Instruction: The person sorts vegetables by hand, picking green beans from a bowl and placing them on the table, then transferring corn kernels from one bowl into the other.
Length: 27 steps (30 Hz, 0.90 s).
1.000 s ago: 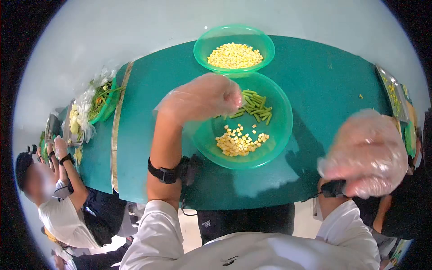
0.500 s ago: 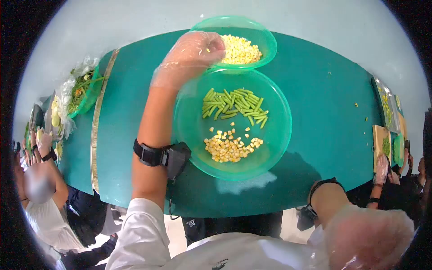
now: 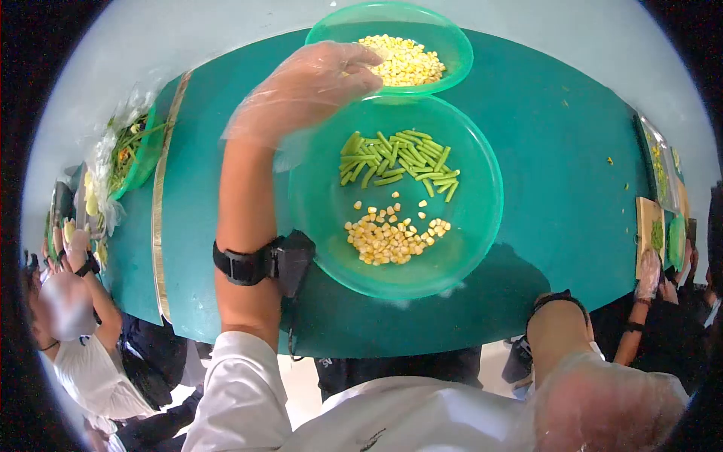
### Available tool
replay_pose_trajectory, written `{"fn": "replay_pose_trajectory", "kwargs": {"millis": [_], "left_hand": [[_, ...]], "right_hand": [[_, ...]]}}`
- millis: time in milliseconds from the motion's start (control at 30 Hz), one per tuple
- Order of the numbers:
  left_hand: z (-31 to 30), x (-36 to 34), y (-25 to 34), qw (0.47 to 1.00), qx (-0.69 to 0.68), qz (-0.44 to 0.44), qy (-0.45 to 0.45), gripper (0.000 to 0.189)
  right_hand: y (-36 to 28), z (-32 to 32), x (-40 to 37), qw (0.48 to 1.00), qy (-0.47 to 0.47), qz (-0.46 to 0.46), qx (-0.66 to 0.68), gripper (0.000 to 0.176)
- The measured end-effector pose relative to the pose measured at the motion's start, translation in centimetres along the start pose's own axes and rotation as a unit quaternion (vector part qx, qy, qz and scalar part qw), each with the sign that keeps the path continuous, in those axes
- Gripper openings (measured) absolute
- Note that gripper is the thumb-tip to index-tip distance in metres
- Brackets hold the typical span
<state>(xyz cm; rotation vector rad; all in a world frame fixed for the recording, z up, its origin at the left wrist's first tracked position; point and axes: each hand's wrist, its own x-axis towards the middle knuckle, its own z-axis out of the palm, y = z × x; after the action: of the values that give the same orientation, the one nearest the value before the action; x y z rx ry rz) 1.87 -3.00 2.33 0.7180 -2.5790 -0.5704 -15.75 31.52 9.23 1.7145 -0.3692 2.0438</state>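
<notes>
My left hand (image 3: 324,81), in a clear plastic glove, is over the left side of the far green bowl (image 3: 324,36). Its fingertips point at the pale yellow corn kernels (image 3: 407,62) there, and thumb and forefinger are apart with nothing visible between them. Nearer me, a larger green bowl (image 3: 471,233) holds cut green beans (image 3: 407,158) toward its back and loose corn kernels (image 3: 388,239) toward its front. At the lower right, close to the camera, my gloved right hand (image 3: 610,407) is blurred, and its fingers cannot be made out.
A green basket (image 3: 143,169) with plant trimmings and plastic stands at the left, beyond a gold strip (image 3: 160,211). A person sits at the lower left. On the right, another person's gloved hand (image 3: 648,275) is by a wooden board (image 3: 646,226) and trays.
My left hand has opened from a closed fist near the far bowl's rim, its fingers now stretched toward the corn. The view has shifted slightly. My right hand stays at the lower right.
</notes>
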Motion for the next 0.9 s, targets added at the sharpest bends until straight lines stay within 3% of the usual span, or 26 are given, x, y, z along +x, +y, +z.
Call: {"fn": "replay_pose_trajectory", "kwargs": {"millis": [200,300,400,600,900], "left_hand": [[-0.9,-0.4,1.8,0.999,-0.004,-0.035,-0.011,0.037],[-1.6,-1.0,3.1,0.992,-0.092,-0.035,-0.079,0.035],[-2.1,-1.5,5.3,0.979,-0.079,-0.029,-0.185,0.035],[-1.4,-2.3,5.3,0.985,-0.056,-0.004,-0.165,0.035],[-1.9,-2.5,5.3,0.983,-0.079,-0.035,-0.164,0.037]], "right_hand": [[0.5,0.2,-0.1,1.0,-0.005,0.01,-0.012,0.028],[0.6,0.2,-0.1,1.0,-0.005,0.013,-0.014,0.029],[0.8,0.0,-0.1,1.0,-0.007,0.019,-0.01,0.03],[1.3,-0.1,0.2,1.0,-0.009,0.028,-0.008,0.031],[2.4,0.0,0.1,0.999,-0.009,0.035,0.002,0.034]]}}
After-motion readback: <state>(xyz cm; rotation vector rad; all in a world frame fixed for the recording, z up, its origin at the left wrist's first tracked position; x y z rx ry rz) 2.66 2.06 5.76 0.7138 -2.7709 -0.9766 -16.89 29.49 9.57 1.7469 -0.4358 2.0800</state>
